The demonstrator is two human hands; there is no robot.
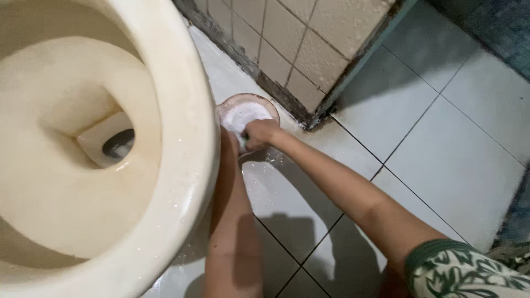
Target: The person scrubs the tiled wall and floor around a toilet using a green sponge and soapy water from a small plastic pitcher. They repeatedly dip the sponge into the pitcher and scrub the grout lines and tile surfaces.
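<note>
Down by the toilet [182, 165], both hands meet at a foamy pink bowl [247, 112].

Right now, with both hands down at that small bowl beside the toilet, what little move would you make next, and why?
Probably lift the right hand out of the bowl. It is closed, seemingly around something small, at the rim over the white foamy contents, and the left hand reaches in beside it. The toilet rises right alongside.

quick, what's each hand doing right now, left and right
Left hand: reaches to the near rim of the small bowl of white foam; grip cannot be told.
Right hand: closed in a fist over the bowl; contents hidden.
</note>
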